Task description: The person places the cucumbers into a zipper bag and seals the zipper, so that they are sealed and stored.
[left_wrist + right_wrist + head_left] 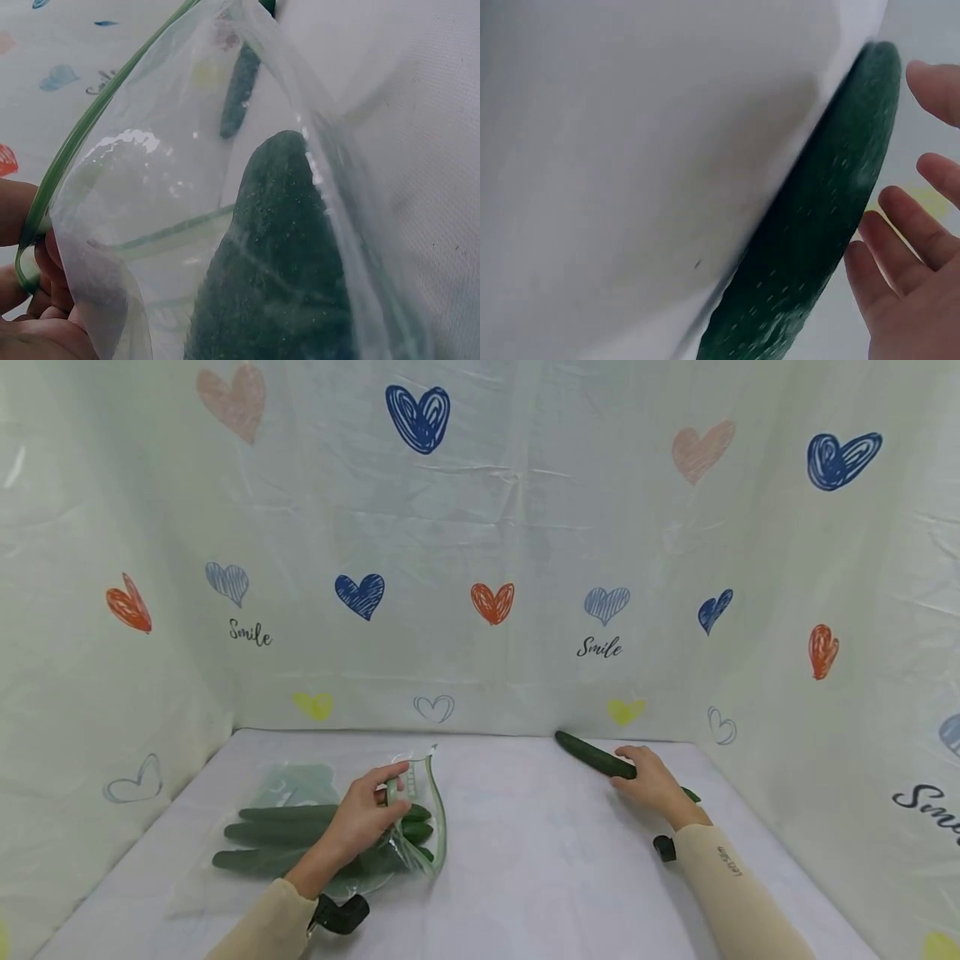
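Note:
A clear zip bag [437, 810] with a green-edged opening lies at the left of the table, with three cucumbers [279, 835] side by side inside. My left hand [358, 814] grips the bag's opening edge; in the left wrist view its curled fingers [54, 281] hold the green zip strip [79, 139]. One bagged cucumber [277, 255] shows large there through the plastic. At the far right a single cucumber [596, 755] lies on the table, and my right hand [648, 783] is over it. Seen from the right wrist, the right fingers are spread beside this cucumber [810, 217], not closed round it.
A white cloth covers the table [517, 860]. Around it hang pale curtains [480, 543] printed with hearts, meeting the table's back edge just beyond the single cucumber. Black wrist cameras [341, 914] sit below both hands.

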Motion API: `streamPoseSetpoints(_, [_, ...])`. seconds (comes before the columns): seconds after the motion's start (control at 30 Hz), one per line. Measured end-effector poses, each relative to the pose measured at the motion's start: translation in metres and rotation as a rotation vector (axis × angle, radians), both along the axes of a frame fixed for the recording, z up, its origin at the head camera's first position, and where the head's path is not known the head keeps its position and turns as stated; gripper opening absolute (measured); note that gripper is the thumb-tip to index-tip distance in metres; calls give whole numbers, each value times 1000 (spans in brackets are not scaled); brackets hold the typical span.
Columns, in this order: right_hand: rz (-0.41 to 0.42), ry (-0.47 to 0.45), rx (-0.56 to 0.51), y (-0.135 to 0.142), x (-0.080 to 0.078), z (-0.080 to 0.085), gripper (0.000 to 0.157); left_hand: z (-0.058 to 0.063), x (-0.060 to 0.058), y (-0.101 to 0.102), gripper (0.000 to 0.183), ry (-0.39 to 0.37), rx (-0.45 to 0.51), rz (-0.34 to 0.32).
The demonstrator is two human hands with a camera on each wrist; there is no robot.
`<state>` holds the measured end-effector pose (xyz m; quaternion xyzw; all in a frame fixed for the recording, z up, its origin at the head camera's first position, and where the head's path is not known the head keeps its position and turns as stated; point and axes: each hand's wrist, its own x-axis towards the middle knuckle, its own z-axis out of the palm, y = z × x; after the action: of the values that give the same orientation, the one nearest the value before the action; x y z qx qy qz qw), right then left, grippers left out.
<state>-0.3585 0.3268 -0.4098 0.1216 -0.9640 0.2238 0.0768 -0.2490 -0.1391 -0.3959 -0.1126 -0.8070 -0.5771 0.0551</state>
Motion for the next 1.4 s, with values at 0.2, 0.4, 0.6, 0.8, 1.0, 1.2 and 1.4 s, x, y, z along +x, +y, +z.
streamPoseSetpoints(0.2, [-24,-45,51,20,-3,-7,59,0,0,0,54,1,-5,-4])
streamPoseSetpoints(0.4, [-16,-62,57,31,-1,-8,58,0,-1,0,55,-9,1,-5])
streamPoseSetpoints(0.6, [-27,-85,81,32,-1,-8,54,0,0,0,55,-9,-1,-1])
streamPoseSetpoints(0.8, [-29,-84,83,33,-5,-10,47,0,-1,0,55,-4,-5,1])
streamPoseSetpoints(1.0, [-20,-73,82,34,-6,-12,46,0,0,0,55,-5,-9,3])
streamPoseSetpoints(1.2, [2,-55,57,30,-3,-10,44,0,0,0,55,-1,-5,9])
streamPoseSetpoints(1.4, [50,-9,11,17,-2,-3,43,1,0,-2,54,-3,-2,-12])
